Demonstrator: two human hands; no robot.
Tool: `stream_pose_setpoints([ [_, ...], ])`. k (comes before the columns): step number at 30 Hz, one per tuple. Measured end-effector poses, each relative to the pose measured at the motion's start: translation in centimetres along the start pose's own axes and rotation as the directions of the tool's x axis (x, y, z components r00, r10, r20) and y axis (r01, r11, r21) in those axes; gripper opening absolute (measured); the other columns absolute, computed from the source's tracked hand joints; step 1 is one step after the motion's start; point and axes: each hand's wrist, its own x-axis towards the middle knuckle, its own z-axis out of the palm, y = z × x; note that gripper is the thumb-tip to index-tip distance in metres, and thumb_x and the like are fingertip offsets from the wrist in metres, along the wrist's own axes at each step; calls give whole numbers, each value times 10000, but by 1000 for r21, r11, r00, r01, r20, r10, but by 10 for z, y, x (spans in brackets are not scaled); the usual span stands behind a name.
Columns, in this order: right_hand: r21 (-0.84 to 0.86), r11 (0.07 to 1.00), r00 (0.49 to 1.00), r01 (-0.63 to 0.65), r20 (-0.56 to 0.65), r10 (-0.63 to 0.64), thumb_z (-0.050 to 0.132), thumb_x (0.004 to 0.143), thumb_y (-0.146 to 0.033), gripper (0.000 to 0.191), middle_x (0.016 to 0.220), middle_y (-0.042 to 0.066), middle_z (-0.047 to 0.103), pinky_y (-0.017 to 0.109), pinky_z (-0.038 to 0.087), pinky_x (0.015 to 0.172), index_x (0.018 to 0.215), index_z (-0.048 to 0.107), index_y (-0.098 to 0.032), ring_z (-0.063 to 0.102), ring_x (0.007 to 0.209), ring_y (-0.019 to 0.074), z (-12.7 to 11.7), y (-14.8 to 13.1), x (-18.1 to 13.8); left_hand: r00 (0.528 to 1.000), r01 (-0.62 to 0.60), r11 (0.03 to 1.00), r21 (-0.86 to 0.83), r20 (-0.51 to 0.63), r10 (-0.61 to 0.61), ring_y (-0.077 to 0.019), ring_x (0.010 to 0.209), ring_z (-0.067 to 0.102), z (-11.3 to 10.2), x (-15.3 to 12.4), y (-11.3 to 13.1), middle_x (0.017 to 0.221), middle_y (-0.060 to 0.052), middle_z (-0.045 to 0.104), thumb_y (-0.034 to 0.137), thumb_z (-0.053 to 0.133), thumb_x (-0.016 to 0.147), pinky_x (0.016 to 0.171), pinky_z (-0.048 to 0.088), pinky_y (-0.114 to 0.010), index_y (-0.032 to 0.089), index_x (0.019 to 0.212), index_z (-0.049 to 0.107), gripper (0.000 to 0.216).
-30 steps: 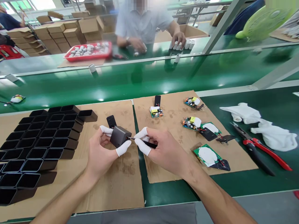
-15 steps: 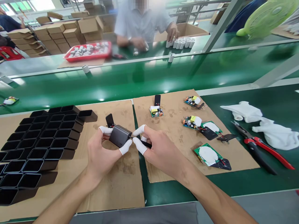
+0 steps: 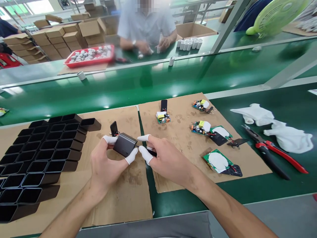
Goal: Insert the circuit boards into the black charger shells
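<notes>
Case point(image 3: 125, 144): gripped between thumb and fingers of the left hand point(image 3: 105, 167)
Tool point(image 3: 152, 153): held in the fingers of the right hand point(image 3: 167, 158), tip at the case
Black plate point(image 3: 114, 128): just beyond the left fingertips

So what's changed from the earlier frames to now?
The black housing turned in the left hand; the black tool in the right hand moved left, closer to it. White sleeves on the green belt moved left. A co-worker's hand left the cluster of white parts. Pliers and the circuit boards on the cardboard stayed put.
</notes>
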Motion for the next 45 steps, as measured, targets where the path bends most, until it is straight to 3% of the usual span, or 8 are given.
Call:
stream_pose_setpoints([
  [4, 64, 998, 999, 13, 49, -16, 573, 1026, -110, 197, 671, -77, 539, 305, 250, 553, 1047, 744, -206, 428, 586, 123, -3, -2, 0, 1000, -10, 1000, -2, -24, 10, -213, 832, 773, 0, 1, -2, 943, -12, 813, 390, 942, 795, 790, 653, -361, 222, 1008, 703, 362],
  [7, 58, 998, 1000, 23, 4, -23, 580, 1030, -104, 192, 636, -98, 505, 301, 252, 549, 1078, 727, -217, 404, 569, 122, -3, -3, 0, 999, 42, 998, -44, -21, -43, -202, 801, 773, -1, 4, -1, 914, -5, 809, 395, 958, 771, 769, 655, -343, 222, 978, 699, 374],
  [12, 159, 987, 1000, -6, -4, 7, 620, 1007, -123, 150, 619, -115, 523, 285, 275, 525, 925, 597, -246, 441, 557, 109, -5, -6, -1, 989, 150, 969, -195, 23, -148, -180, 714, 765, -4, 8, 1, 840, 7, 796, 393, 991, 716, 685, 659, -296, 219, 900, 680, 401],
  [17, 165, 986, 1000, 2, -9, 0, 625, 1004, -137, 163, 583, -126, 477, 293, 251, 514, 893, 588, -250, 401, 537, 105, -9, -9, -2, 973, 232, 936, -263, 83, -217, -185, 722, 796, -5, 10, 1, 842, -4, 810, 381, 1006, 697, 689, 678, -279, 209, 883, 693, 402],
  [37, 125, 990, 997, 65, -50, -59, 624, 1004, -151, 160, 592, -123, 479, 290, 249, 525, 883, 580, -246, 390, 539, 99, -7, -7, -2, 988, 155, 961, -231, 46, -148, -190, 718, 791, -6, 7, 1, 832, 1, 803, 367, 1007, 706, 680, 677, -285, 210, 907, 701, 399],
  [45, 110, 993, 999, 45, -30, -42, 621, 1010, -176, 126, 618, -110, 548, 285, 276, 538, 909, 604, -249, 429, 553, 108, -4, -6, -1, 994, 105, 971, -214, 48, -97, -171, 732, 776, -4, 6, -1, 846, 9, 796, 367, 1004, 729, 681, 667, -258, 207, 937, 710, 394],
])
